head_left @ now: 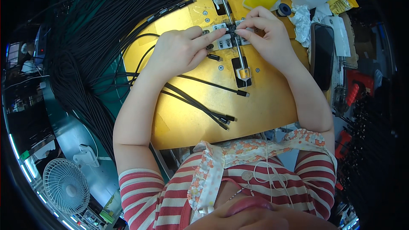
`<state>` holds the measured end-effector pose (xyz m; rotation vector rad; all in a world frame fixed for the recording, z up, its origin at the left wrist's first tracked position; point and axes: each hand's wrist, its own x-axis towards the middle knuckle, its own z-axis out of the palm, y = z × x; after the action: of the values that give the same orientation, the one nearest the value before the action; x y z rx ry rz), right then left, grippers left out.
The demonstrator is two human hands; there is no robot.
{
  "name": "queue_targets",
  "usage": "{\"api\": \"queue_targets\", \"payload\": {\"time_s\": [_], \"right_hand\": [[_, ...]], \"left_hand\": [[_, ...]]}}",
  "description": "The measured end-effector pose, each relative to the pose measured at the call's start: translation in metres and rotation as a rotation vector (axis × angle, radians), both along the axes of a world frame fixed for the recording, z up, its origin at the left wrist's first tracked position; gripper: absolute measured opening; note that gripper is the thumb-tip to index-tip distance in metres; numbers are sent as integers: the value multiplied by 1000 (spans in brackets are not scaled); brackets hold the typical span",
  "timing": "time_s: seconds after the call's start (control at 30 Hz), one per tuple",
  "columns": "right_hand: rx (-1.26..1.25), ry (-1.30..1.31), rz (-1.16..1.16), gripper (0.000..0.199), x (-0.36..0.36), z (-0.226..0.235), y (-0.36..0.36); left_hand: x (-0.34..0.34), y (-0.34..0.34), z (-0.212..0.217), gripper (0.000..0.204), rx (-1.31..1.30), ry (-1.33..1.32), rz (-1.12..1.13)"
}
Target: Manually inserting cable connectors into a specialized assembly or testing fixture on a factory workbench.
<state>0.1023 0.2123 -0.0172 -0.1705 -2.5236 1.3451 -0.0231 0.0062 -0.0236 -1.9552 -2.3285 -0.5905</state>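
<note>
The person is seating a small black cable connector [231, 28] into the white fixture block [221, 38] on the yellow work board [187, 119]. The left hand [181, 51] reaches in with the index finger pressing beside the connector, other fingers loosely curled. The right hand [266, 34] pinches the connector between thumb and fingertips, though the exact contact is hard to see. The hands almost meet over the metal rod [238, 51]. The step in hand seems to be alignment; the next move needs steady, straight pressure. Loose black cables [200, 104] lie near the wrist.
</note>
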Motion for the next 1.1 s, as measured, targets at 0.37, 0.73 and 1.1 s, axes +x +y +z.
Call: {"api": "queue_targets", "payload": {"time_s": [0.37, 0.73, 1.1], "right_hand": [[424, 235, 112, 8, 2, 0, 6], [701, 293, 191, 9, 9, 7, 6], [620, 334, 207, 5, 7, 2, 4]], "left_hand": [[3, 2, -5, 50, -15, 51, 1], [2, 2, -5, 55, 6, 2, -2], [-4, -3, -2, 50, 11, -120, 13]]}}
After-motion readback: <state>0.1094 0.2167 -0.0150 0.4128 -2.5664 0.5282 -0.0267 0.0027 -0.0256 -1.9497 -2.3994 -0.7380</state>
